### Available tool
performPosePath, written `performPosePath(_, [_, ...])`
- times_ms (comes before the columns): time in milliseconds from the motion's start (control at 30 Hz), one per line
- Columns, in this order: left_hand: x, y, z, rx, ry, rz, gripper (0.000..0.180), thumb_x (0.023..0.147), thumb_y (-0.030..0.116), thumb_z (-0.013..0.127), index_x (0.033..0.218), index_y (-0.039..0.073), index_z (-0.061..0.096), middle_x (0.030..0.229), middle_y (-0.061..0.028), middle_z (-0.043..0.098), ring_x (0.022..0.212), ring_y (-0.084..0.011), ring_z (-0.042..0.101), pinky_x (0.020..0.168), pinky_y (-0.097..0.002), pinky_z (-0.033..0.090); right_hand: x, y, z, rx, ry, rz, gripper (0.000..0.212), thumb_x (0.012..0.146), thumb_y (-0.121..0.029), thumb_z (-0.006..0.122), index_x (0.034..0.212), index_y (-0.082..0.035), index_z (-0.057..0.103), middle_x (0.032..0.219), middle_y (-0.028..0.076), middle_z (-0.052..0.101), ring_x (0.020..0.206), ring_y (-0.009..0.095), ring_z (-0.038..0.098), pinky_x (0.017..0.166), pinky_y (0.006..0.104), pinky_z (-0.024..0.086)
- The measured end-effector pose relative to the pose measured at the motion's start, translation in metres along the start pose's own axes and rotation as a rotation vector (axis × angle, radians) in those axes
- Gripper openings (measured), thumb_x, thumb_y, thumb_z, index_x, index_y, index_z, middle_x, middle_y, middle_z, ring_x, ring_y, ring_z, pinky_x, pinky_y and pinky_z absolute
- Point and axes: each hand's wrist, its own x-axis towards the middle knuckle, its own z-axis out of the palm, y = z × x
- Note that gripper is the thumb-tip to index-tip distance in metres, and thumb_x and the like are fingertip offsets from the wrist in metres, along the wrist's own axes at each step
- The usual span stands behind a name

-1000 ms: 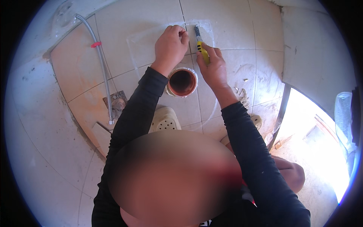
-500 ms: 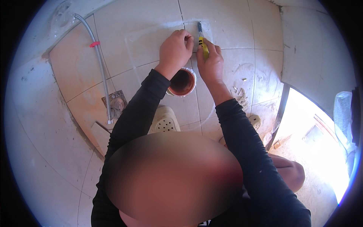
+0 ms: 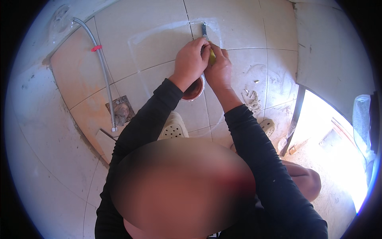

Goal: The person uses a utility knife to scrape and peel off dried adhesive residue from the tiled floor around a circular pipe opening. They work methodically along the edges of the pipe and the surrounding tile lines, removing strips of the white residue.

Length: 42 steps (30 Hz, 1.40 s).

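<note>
My right hand (image 3: 218, 71) is wrapped round the yellow handle of a utility knife (image 3: 212, 59), whose dark blade points away from me over the floor tiles. My left hand (image 3: 190, 59) is closed, its fingertips pinched against the front part of the knife where the blade meets the handle. Whether anything small is between those fingers is hidden. Just below the hands, a round reddish-brown drain pipe opening (image 3: 193, 92) with a white ragged rim sits in the floor, partly covered by my left wrist. Whitish smeared lines (image 3: 159, 30) mark the tiles around it.
A braided metal hose (image 3: 104, 65) with a red band hangs at the left, above a square floor cutout (image 3: 120, 109). Putty-like scraps (image 3: 251, 100) lie on the right. My cream clogs (image 3: 174, 126) stand near the pipe. A bright doorway opens at the right.
My left hand has come right and slightly nearer, from beside the knife onto its front part. The knife and right hand have shifted slightly left and nearer.
</note>
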Motion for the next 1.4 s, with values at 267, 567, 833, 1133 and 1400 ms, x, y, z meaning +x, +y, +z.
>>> performPosePath(267, [0.009, -0.002, -0.005, 0.056, -0.073, 0.017, 0.017, 0.094, 0.018, 0.065, 0.104, 0.005, 0.066, 0.09, -0.0168, 0.072, 0.081, -0.0374, 0.07, 0.07, -0.0423, 0.056, 0.002, -0.003, 0.007, -0.013, 0.047, 0.017, 0.037, 0.085, -0.009, 0.068, 0.122, -0.006, 0.066, 0.098, 0.022, 0.068, 0.093, 0.041, 0.066, 0.08, 0.0471, 0.054])
performPosePath(567, [0.016, 0.002, -0.003, 0.065, -0.172, -0.014, 0.02, 0.094, 0.02, 0.064, 0.108, 0.005, 0.066, 0.09, -0.0165, 0.073, 0.083, -0.0375, 0.07, 0.072, -0.0429, 0.056, 0.0, -0.006, 0.005, -0.08, 0.054, 0.093, 0.039, 0.087, -0.011, 0.067, 0.125, -0.007, 0.064, 0.103, 0.022, 0.066, 0.095, 0.041, 0.064, 0.08, 0.0469, 0.053])
performPosePath(833, [-0.012, 0.009, 0.003, -0.007, -0.033, -0.036, 0.022, 0.094, 0.017, 0.064, 0.112, 0.004, 0.065, 0.101, -0.0166, 0.072, 0.089, -0.0364, 0.07, 0.076, -0.0417, 0.055, -0.008, 0.004, -0.012, 0.007, -0.049, 0.017, 0.042, 0.089, -0.013, 0.066, 0.13, -0.011, 0.063, 0.116, 0.021, 0.064, 0.102, 0.04, 0.065, 0.086, 0.0459, 0.054])
performPosePath(1133, [-0.007, 0.002, 0.004, 0.042, -0.045, -0.047, 0.018, 0.094, 0.019, 0.065, 0.107, 0.006, 0.066, 0.094, -0.0149, 0.073, 0.083, -0.0356, 0.071, 0.071, -0.0418, 0.056, -0.009, -0.001, -0.001, 0.02, 0.002, 0.05, 0.039, 0.091, -0.014, 0.065, 0.129, -0.011, 0.063, 0.112, 0.022, 0.066, 0.103, 0.042, 0.066, 0.087, 0.0467, 0.054])
performPosePath(1400, [0.004, 0.001, -0.002, 0.124, -0.069, -0.011, 0.015, 0.094, 0.021, 0.064, 0.101, 0.008, 0.066, 0.084, -0.0141, 0.072, 0.076, -0.0371, 0.07, 0.066, -0.0445, 0.055, -0.007, -0.004, 0.009, 0.025, 0.05, 0.07, 0.039, 0.084, -0.014, 0.072, 0.122, -0.006, 0.063, 0.106, 0.022, 0.067, 0.098, 0.041, 0.066, 0.084, 0.0468, 0.053])
